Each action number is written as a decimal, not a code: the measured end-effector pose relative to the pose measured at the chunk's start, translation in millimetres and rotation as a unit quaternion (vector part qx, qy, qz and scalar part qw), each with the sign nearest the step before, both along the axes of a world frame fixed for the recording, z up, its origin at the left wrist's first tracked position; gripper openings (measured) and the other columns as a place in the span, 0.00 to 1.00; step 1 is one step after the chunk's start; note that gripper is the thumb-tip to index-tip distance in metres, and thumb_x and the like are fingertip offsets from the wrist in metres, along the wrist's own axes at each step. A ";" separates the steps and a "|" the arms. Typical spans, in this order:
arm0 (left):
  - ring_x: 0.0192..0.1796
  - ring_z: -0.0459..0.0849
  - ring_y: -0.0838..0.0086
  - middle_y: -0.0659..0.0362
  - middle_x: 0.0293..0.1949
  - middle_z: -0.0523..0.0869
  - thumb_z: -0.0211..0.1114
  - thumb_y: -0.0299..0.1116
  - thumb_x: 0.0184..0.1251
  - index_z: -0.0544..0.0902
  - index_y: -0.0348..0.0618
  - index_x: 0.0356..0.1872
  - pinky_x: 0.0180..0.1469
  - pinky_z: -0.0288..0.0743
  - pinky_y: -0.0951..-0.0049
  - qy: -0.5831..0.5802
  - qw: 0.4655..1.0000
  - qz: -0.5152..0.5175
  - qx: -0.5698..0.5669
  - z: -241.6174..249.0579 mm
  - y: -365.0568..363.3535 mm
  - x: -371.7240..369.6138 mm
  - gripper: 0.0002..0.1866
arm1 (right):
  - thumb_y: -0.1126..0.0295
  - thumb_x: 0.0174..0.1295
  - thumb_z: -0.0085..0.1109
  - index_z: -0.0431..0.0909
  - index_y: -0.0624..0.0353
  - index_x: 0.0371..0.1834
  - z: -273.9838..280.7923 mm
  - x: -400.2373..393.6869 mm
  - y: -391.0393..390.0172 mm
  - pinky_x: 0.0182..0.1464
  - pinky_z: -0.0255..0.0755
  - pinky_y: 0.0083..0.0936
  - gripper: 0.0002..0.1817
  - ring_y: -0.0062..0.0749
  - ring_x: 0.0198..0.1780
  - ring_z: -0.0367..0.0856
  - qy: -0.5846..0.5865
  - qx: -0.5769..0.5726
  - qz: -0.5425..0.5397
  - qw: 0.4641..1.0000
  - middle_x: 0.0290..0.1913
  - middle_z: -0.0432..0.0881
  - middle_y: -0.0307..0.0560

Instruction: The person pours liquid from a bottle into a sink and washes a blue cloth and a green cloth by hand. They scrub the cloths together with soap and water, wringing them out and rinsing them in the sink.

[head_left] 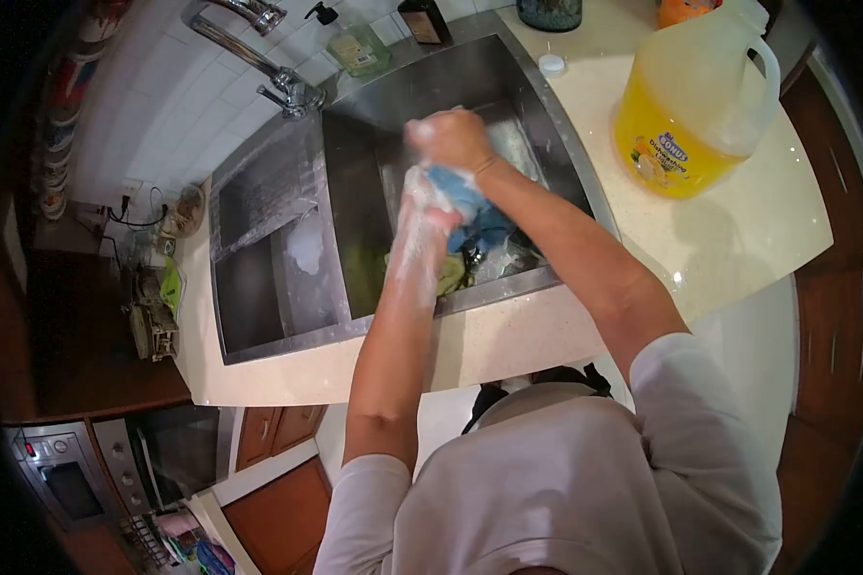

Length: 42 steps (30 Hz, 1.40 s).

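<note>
We are holding foam-streaked hands close together over the larger basin (360,144), with the blue cloth (489,230) hanging in wet folds just below and between them. The left hand (433,206) is blurring into suds against the cloth, so we are not making out its fingers or its grip. The right hand (451,139) is curling closed above it, foam coating the knuckles; whether it is clamping any cloth, we cannot tell.

Our forearms are covering part of the basin. Beneath the hands, a yellow-green cloth (451,275) is showing only in part, beside something clear and glossy (501,261) that we are not identifying.

Left of the hands, a clear ridged tray (268,182) is covering part of the smaller steel basin (249,307), where a white patch (305,244) is showing. Ahead and to the left, the chrome faucet (259,62) is standing near a pump bottle (357,48).

Right of the hands, a translucent jug (681,115) of yellow liquid is resting on the smooth, pale counter (738,240), near a white cap (551,65). Beyond the cap, a dark jar (549,11) is running out of view.
</note>
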<state>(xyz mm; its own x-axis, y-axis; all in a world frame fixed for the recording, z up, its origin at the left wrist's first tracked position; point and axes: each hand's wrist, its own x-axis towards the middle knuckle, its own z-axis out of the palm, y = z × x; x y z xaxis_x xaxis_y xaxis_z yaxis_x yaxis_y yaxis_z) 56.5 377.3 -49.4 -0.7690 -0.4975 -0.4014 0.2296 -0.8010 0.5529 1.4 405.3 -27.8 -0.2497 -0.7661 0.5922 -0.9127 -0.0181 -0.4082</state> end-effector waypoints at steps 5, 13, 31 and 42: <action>0.38 0.79 0.69 0.56 0.34 0.81 0.56 0.42 0.59 0.75 0.41 0.40 0.42 0.73 0.68 -0.012 0.998 -0.059 -0.032 8.7 -6.3 22.5 0.15 | 0.54 0.53 0.50 0.76 0.57 0.16 6.9 64.2 23.6 0.29 0.71 0.38 0.19 0.44 0.24 0.78 0.018 -0.016 0.058 0.998 0.19 0.77 0.52; 0.47 0.78 0.64 0.54 0.36 0.80 0.62 0.44 0.56 0.72 0.35 0.47 0.51 0.72 0.64 -0.170 0.930 -0.258 -0.198 46.0 13.8 84.9 0.25 | 0.45 0.55 0.49 0.79 0.62 0.22 -25.8 -50.5 10.9 0.38 0.70 0.39 0.27 0.48 0.32 0.79 -0.345 0.227 -0.070 0.908 0.28 0.80 0.56; 0.31 0.80 0.68 0.58 0.27 0.80 0.49 0.52 0.65 0.76 0.41 0.34 0.36 0.75 0.66 -0.138 0.986 -0.078 -0.061 4.7 -87.8 100.6 0.22 | 0.52 0.52 0.55 0.80 0.60 0.23 -9.8 57.3 4.6 0.35 0.72 0.34 0.20 0.48 0.27 0.78 -0.117 0.119 0.009 0.986 0.27 0.80 0.56; 0.41 0.79 0.72 0.57 0.40 0.80 0.52 0.37 0.61 0.75 0.46 0.43 0.44 0.74 0.68 0.030 0.988 -0.057 0.138 -8.8 -57.5 62.7 0.12 | 0.59 0.44 0.58 0.70 0.51 0.11 17.2 75.7 -17.4 0.24 0.69 0.36 0.12 0.39 0.21 0.77 -0.026 -0.136 -0.174 0.975 0.18 0.76 0.45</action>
